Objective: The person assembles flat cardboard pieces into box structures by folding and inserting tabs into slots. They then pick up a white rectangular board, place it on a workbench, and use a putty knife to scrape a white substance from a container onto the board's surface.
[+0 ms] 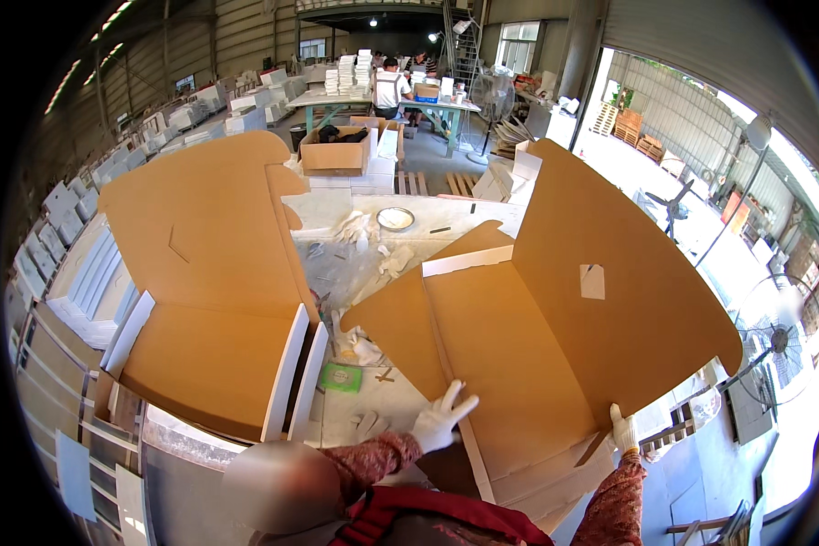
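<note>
A brown cardboard box (505, 364) lies tilted before me, its large lid (614, 291) standing up on the right and a side flap (400, 328) spread out to the left. At the box's left wall is my left hand (441, 420) in a white glove, its fingers spread apart over the edge. My right hand (624, 428), also gloved, holds the near right corner, where lid and box meet; part of its fingers is hidden. To the left stands a second cardboard box (209, 359) with white side walls and its lid (205, 218) raised.
The worktable (337, 273) carries white gloves, scraps, a round dish (395, 218) and a green packet (340, 378). White stacked slabs (91, 282) stand at the left. Fans (778, 338) are on the right. Farther back, people sit by a table (455, 106).
</note>
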`<action>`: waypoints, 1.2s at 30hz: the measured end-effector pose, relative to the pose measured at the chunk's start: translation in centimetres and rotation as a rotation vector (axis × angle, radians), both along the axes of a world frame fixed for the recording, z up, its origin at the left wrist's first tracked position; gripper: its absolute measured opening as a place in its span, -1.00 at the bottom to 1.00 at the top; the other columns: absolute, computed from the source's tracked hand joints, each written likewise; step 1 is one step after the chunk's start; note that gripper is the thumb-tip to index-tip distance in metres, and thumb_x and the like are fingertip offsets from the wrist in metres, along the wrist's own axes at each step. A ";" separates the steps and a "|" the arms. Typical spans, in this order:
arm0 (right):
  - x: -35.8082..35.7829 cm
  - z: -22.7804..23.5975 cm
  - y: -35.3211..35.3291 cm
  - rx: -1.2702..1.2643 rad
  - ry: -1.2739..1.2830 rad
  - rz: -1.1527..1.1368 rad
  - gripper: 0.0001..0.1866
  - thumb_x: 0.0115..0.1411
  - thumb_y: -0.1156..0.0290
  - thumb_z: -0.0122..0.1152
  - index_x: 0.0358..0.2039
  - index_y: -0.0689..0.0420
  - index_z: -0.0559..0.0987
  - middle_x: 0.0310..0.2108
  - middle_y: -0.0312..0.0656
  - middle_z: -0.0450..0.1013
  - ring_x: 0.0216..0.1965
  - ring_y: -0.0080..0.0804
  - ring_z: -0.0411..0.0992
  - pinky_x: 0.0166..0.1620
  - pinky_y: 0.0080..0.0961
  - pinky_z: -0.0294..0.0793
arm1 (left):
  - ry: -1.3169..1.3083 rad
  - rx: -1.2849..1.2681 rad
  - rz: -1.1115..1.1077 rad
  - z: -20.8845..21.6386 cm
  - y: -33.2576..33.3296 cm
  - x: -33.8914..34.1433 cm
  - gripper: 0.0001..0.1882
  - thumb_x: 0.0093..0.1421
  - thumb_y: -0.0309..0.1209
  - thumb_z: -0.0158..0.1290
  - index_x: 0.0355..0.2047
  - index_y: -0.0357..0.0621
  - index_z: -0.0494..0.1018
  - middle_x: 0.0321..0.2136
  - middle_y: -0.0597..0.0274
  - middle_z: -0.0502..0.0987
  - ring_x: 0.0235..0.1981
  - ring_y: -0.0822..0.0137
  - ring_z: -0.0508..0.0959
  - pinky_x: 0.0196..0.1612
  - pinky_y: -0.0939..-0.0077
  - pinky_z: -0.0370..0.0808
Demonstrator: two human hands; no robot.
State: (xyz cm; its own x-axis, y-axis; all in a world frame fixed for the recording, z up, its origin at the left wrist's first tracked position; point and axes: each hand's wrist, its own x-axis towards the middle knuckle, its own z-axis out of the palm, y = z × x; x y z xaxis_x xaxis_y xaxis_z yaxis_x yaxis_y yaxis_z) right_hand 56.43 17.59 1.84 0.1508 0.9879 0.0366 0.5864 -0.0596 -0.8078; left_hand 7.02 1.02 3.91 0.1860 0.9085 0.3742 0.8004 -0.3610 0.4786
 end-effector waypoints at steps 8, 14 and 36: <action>-6.8 8.5 -5.2 -0.399 0.420 -0.043 -0.33 0.33 -0.19 0.03 -0.10 0.31 0.49 -0.50 0.11 0.56 -0.66 -0.31 0.48 -0.66 -0.50 0.43 | -0.182 0.007 -0.284 -1.4 -6.2 5.0 -0.40 -0.22 -0.12 0.46 -0.21 -0.03 0.45 0.28 -0.29 0.08 0.03 -0.30 0.41 0.05 0.00 0.44; -10.1 8.2 -5.8 -0.416 0.542 0.119 -0.43 0.38 -0.07 0.05 -0.20 0.32 0.52 -0.43 -0.06 0.57 -0.51 -0.34 0.58 -0.52 -0.53 0.57 | -0.448 0.232 0.162 -0.1 -3.0 3.9 -0.55 -0.03 -0.20 0.39 -0.66 -0.19 0.35 0.24 -0.56 0.19 0.07 -0.30 0.48 -0.07 0.05 0.53; -19.6 3.3 -7.5 -0.199 -0.330 0.344 -0.51 0.38 0.06 -0.02 0.11 0.20 0.36 -0.13 0.31 0.50 -0.08 0.33 0.44 0.00 -0.04 0.43 | -0.238 0.119 0.375 -6.7 -3.9 -4.9 -0.55 0.17 -0.59 0.11 0.07 0.06 0.55 -0.19 -0.10 0.60 -0.44 0.04 0.63 -0.35 0.26 0.57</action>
State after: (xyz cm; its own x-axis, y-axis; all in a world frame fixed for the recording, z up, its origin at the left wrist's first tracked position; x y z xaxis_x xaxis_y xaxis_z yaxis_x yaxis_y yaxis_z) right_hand 36.82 10.07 5.09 -0.1718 0.9709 -0.1666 0.8208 0.0476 -0.5692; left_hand 2.16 -2.87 -2.78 -0.2509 0.8448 0.4727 0.7591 -0.1313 0.6376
